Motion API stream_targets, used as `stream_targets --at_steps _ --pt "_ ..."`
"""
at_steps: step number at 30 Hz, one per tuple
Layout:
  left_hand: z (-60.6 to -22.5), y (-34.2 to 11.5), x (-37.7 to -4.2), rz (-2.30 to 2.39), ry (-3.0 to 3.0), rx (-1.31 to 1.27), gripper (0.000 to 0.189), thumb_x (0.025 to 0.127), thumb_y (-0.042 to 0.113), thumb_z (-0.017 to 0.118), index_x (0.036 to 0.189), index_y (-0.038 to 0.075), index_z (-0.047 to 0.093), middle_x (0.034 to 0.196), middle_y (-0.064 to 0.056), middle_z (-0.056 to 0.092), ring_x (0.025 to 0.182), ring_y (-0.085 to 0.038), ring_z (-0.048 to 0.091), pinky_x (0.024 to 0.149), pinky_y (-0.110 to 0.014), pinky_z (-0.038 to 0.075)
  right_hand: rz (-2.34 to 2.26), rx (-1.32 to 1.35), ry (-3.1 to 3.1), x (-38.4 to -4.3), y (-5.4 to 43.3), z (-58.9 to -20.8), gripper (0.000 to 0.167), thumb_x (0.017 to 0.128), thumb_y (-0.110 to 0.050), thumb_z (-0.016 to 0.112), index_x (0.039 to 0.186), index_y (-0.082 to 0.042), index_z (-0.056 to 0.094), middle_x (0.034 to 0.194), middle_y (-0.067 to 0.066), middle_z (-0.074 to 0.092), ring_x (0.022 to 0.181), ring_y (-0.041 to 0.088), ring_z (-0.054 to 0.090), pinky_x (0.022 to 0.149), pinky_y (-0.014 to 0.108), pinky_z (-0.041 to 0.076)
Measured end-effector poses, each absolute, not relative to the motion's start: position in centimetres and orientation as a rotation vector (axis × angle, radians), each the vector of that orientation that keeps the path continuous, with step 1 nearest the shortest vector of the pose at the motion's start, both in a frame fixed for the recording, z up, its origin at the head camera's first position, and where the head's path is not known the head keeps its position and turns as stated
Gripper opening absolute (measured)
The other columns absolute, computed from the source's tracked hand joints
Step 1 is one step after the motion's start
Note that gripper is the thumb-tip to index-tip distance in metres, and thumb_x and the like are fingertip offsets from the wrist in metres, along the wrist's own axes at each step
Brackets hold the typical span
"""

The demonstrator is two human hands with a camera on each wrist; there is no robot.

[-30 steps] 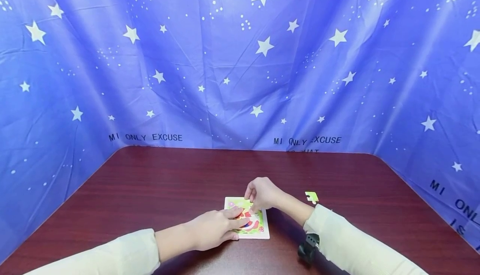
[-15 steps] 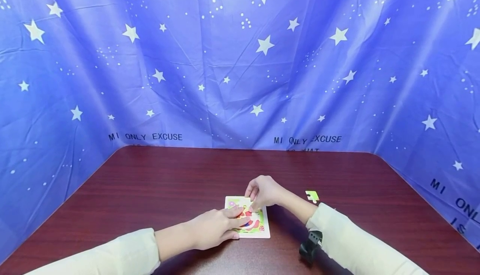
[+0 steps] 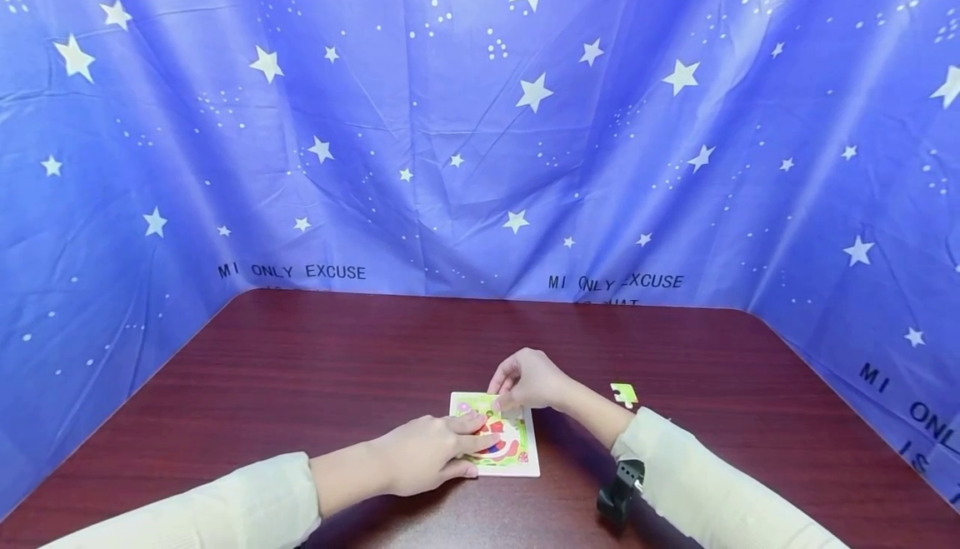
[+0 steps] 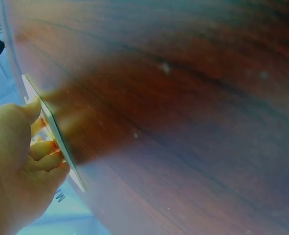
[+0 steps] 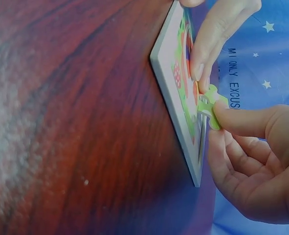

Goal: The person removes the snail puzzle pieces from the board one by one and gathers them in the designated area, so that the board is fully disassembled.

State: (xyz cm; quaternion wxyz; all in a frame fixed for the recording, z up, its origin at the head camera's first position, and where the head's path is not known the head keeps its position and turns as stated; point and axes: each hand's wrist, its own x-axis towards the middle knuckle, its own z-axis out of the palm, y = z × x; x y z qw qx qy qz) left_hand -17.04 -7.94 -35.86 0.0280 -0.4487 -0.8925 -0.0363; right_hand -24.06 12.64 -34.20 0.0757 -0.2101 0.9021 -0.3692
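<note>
A square picture puzzle board (image 3: pixel 528 471) with a pale frame lies on the table, its printed figure in red, white and green. My left hand (image 3: pixel 423 456) rests on it from the left, fingers stretched over the picture and thumb at the near edge. Above the board's far right part, my right hand (image 3: pixel 534 382) pinches a green puzzle piece (image 5: pixel 210 100) between thumb and index finger. In the right wrist view this piece is tilted over an open slot next to the left fingertips. A loose green puzzle piece (image 3: pixel 623 394) lies right of the board.
The dark red wooden table (image 3: pixel 337 357) spreads around the board. Behind it hangs a blue curtain (image 3: pixel 450 116) with white stars. A black device (image 3: pixel 620 492) is strapped below the right wrist.
The right hand's thumb, with the piece, has shifted slightly toward the board's far edge. The left hand has stayed in place on the board.
</note>
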Motion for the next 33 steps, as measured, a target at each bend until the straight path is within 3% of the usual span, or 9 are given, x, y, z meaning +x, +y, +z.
stream_targets --at_steps 11,15,25,33 --pt "-35.8 -7.9 -16.9 -0.083 -2.797 -1.371 0.045 0.096 0.038 0.056 0.139 0.027 0.053 0.146 -0.005 0.050 0.128 -0.018 0.056 0.098 -0.031 0.052 -1.178 -0.584 2.660 -24.5 12.9 -34.2 0.010 0.071 0.001 0.077 0.081 0.000 0.075 0.063 0.002 0.067 0.057 0.001 0.052 0.052 0.017 0.045" --pt "-35.7 -7.9 -16.9 -0.076 -2.800 -1.373 0.044 0.096 0.037 0.056 0.139 0.027 0.053 0.146 -0.004 0.051 0.124 -0.019 0.059 0.095 -0.031 0.053 -1.200 -0.510 2.629 -25.0 13.2 -34.1 0.012 0.073 -0.003 0.078 0.084 0.001 0.075 0.064 -0.001 0.067 0.058 0.002 0.054 0.054 0.019 0.050" --pt "-35.4 -8.0 -16.8 -0.066 -2.777 -1.377 0.043 0.096 0.037 0.056 0.137 0.025 0.055 0.144 -0.004 0.053 0.115 -0.020 0.065 0.091 -0.030 0.055 -1.243 -0.436 2.454 -25.7 14.7 -34.1 0.017 0.075 -0.002 0.078 0.090 0.005 0.074 0.076 0.010 0.075 0.058 0.006 0.061 0.062 0.027 0.059" --pt "-35.4 -8.0 -16.9 -0.053 -2.744 -1.396 0.042 0.096 0.036 0.056 0.137 0.024 0.055 0.143 -0.005 0.054 0.117 -0.020 0.064 0.092 -0.030 0.055 -1.218 -0.420 2.377 -25.7 16.4 -33.9 0.018 0.078 -0.003 0.076 0.094 0.006 0.073 0.074 0.002 0.073 0.064 0.007 0.062 0.066 0.029 0.060"
